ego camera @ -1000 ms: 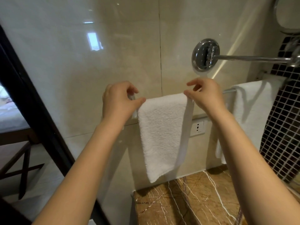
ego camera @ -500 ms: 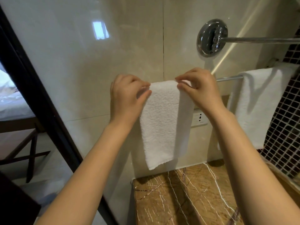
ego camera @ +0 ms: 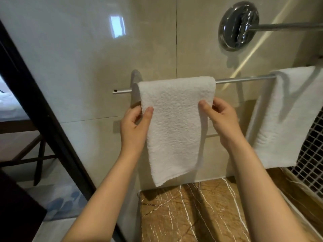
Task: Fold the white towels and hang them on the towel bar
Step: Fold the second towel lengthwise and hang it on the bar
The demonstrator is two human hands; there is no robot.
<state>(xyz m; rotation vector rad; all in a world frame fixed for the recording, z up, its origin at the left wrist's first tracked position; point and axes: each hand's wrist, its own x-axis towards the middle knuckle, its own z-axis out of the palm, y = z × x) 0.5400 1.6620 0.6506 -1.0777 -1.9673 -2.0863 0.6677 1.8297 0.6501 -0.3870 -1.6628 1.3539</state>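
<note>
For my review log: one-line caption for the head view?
Left hand and right hand pinch the white towel draped over the towel bar.

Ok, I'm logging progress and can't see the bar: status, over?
Both busy: left hand pinches the towel at its left edge, right hand at its right edge. It is draped over the bar. A second towel hangs further right; nothing in the way.

Two white towels hang over one towel bar (ego camera: 244,79): the left towel (ego camera: 174,137) in the middle of the view and the right towel (ego camera: 286,119) at the right edge. Two bare hands show, the left hand (ego camera: 134,125) and the right hand (ego camera: 225,119), each pinching one side edge of the left towel. One round chrome wall mount (ego camera: 237,25) with one rod (ego camera: 283,26) sits above, and one brown marble counter (ego camera: 192,215) lies below.
</note>
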